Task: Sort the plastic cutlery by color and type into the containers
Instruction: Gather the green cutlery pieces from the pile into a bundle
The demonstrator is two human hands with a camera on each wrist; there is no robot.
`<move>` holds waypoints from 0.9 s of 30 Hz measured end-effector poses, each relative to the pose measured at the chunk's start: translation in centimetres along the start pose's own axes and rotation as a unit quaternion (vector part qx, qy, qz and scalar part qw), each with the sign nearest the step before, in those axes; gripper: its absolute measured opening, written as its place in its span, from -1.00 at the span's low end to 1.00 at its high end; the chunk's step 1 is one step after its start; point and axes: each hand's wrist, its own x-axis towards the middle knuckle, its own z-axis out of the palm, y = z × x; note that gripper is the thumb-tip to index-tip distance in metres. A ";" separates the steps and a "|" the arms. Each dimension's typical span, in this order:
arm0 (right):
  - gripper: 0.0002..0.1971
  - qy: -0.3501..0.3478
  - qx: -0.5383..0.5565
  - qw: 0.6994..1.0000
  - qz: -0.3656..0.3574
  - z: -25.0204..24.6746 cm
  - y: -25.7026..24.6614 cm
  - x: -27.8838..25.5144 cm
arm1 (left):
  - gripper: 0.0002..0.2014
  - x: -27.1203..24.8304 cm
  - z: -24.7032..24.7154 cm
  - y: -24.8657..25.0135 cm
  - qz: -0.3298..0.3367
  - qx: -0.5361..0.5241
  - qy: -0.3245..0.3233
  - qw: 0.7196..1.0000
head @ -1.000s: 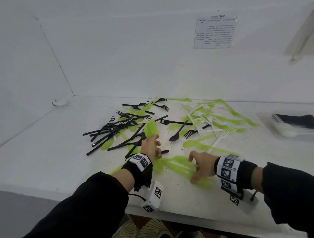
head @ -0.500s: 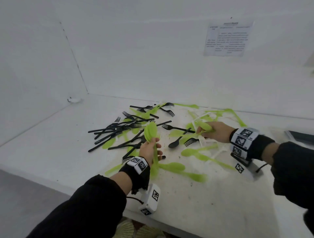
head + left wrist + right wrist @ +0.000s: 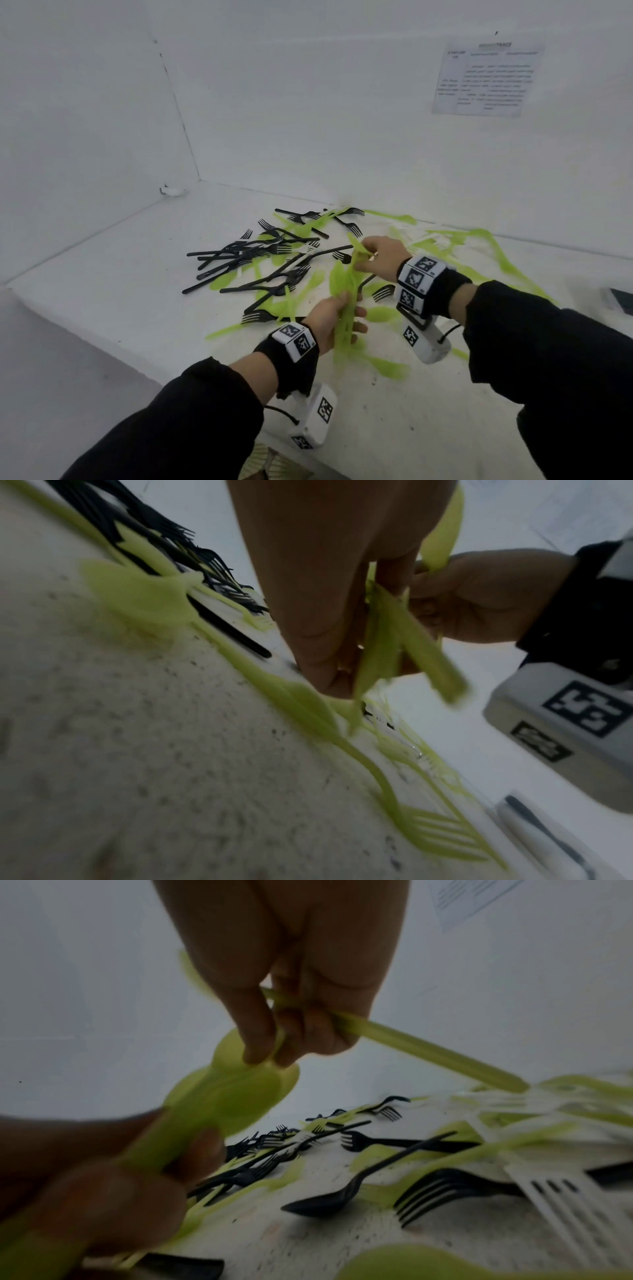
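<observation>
Black forks, green spoons and white forks lie scattered on the white table. My left hand grips a bunch of green spoons upright above the table; their handles show between its fingers. My right hand pinches one more green spoon by its stem and holds it against the bowls of the bunch. A black spoon lies on the table below both hands.
Green cutlery and white forks spread to the right. A container with dark cutlery sits at the right edge. Walls close the back and left; a paper sheet hangs on the back wall. The table's front edge is near my arms.
My right hand took a green spoon from the pile on the right and carried it left to the bunch in my left hand. The left hand rose a little.
</observation>
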 end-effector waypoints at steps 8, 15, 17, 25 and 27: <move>-0.63 -0.098 0.034 0.989 0.105 2.0 -1.1 -0.7 | -0.79 1.1 -1.6 0.3 0.074 -0.058 0.116 0.989; -0.60 -0.283 -0.199 0.938 0.009 6.4 -1.0 -2.6 | -0.80 1.8 -4.9 1.6 0.079 -0.104 0.194 0.972; -0.56 -0.295 -0.197 0.935 0.012 6.5 -0.9 -2.3 | -0.75 2.0 -5.3 1.7 0.081 -0.091 0.196 0.973; -0.81 -0.216 0.114 0.966 0.082 1.8 0.2 -1.2 | -0.75 2.8 -6.4 2.0 0.131 0.004 0.199 0.971; -0.96 -0.193 0.250 0.940 0.132 0.7 0.4 -1.3 | -0.77 3.0 -6.2 2.2 0.130 0.016 0.195 0.972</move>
